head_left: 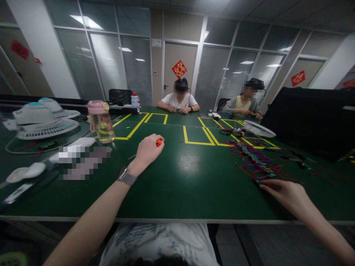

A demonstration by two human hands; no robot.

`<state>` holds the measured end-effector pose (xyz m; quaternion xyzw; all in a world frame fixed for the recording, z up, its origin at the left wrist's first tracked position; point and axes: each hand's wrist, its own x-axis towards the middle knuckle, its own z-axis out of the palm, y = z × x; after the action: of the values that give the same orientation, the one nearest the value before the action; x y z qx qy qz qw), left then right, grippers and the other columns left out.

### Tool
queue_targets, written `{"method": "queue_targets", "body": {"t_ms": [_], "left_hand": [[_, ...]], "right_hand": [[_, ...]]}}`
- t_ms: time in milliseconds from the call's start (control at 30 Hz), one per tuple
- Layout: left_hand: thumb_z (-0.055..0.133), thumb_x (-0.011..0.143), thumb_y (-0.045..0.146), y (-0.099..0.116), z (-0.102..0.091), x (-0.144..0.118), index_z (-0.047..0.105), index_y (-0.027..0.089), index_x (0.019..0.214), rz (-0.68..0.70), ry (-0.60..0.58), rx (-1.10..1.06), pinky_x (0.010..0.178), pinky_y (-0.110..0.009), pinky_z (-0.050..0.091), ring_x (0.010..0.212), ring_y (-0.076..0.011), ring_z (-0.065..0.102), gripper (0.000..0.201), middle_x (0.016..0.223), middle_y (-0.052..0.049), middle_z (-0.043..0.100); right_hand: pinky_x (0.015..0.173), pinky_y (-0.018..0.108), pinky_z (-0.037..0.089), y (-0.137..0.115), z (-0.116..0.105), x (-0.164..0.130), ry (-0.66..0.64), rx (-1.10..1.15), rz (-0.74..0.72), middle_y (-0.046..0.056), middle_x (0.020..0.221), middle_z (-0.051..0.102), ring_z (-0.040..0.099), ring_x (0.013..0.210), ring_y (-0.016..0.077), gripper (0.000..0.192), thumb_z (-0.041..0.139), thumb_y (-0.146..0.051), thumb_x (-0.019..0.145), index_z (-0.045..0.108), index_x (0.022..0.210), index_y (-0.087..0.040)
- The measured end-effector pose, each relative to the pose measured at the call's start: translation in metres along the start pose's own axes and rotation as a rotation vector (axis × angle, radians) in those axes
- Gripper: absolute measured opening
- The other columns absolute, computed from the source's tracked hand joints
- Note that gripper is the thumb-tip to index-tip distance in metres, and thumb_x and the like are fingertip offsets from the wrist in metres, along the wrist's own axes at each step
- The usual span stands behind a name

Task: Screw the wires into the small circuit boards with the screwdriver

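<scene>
The left hand (149,149) is closed around an orange-handled screwdriver (159,143), held above the table (177,199), its thin shaft pointing back toward the wrist. The right hand (291,192) reaches the near end of a row of small circuit boards (257,160) with red and blue wires, thumb and fingertips pinching a small dark piece (256,181) there. The row lies on the table's right side, near a white fan grille (259,128) and yellow tape (199,143).
</scene>
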<state>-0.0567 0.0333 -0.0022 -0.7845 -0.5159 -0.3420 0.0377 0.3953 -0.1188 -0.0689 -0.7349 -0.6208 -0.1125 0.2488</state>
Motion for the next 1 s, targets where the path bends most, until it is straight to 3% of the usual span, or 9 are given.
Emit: {"method": "queue_targets", "body": {"t_ms": [100, 367, 567, 800, 1000], "left_hand": [[0.05, 0.087, 0.028, -0.001, 0.001, 0.0, 0.07, 0.02, 0.09, 0.007, 0.004, 0.003, 0.075, -0.031, 0.049, 0.083, -0.0205, 0.065, 0.022, 0.094, -0.004, 0.07], [0.05, 0.087, 0.028, 0.0, 0.0, 0.0, 0.07, 0.02, 0.091, 0.01, 0.002, -0.003, 0.073, -0.031, 0.049, 0.081, -0.0199, 0.065, 0.022, 0.094, -0.004, 0.07], [0.05, 0.088, 0.027, 0.0, -0.001, 0.0, 0.07, 0.018, 0.091, 0.019, -0.006, -0.007, 0.072, -0.031, 0.05, 0.081, -0.0196, 0.065, 0.022, 0.094, -0.004, 0.07], [0.051, 0.088, 0.027, 0.0, -0.003, 0.0, 0.07, 0.019, 0.091, 0.012, 0.0, -0.023, 0.075, -0.032, 0.05, 0.083, -0.0199, 0.065, 0.021, 0.095, -0.004, 0.07], [0.052, 0.087, 0.027, 0.001, -0.001, 0.0, 0.07, 0.02, 0.091, 0.005, 0.009, -0.009, 0.075, -0.032, 0.05, 0.083, -0.0207, 0.066, 0.02, 0.095, -0.004, 0.07]], "right_hand": [[0.053, 0.03, 0.054, -0.003, -0.003, 0.004, -0.137, 0.055, 0.064, 0.003, 0.068, 0.076, 0.072, 0.062, 0.0265, 0.036, 0.057, -0.052, 0.062, 0.078, 0.066, -0.024], [0.059, 0.032, 0.053, -0.01, -0.012, 0.012, -0.263, 0.045, 0.167, 0.001, 0.07, 0.076, 0.072, 0.069, 0.0287, 0.035, 0.057, -0.053, 0.059, 0.077, 0.068, -0.026], [0.064, 0.034, 0.052, -0.02, -0.015, 0.011, -0.273, 0.046, 0.221, 0.001, 0.07, 0.076, 0.072, 0.072, 0.0295, 0.036, 0.055, -0.054, 0.056, 0.077, 0.065, -0.026], [0.058, 0.033, 0.051, -0.017, -0.011, 0.007, -0.208, 0.052, 0.231, 0.002, 0.067, 0.075, 0.072, 0.069, 0.0294, 0.033, 0.057, -0.052, 0.057, 0.075, 0.064, -0.025], [0.059, 0.031, 0.051, -0.014, -0.012, 0.014, -0.292, -0.01, 0.193, 0.001, 0.068, 0.076, 0.072, 0.071, 0.0285, 0.027, 0.059, -0.045, 0.064, 0.077, 0.066, -0.025]]}}
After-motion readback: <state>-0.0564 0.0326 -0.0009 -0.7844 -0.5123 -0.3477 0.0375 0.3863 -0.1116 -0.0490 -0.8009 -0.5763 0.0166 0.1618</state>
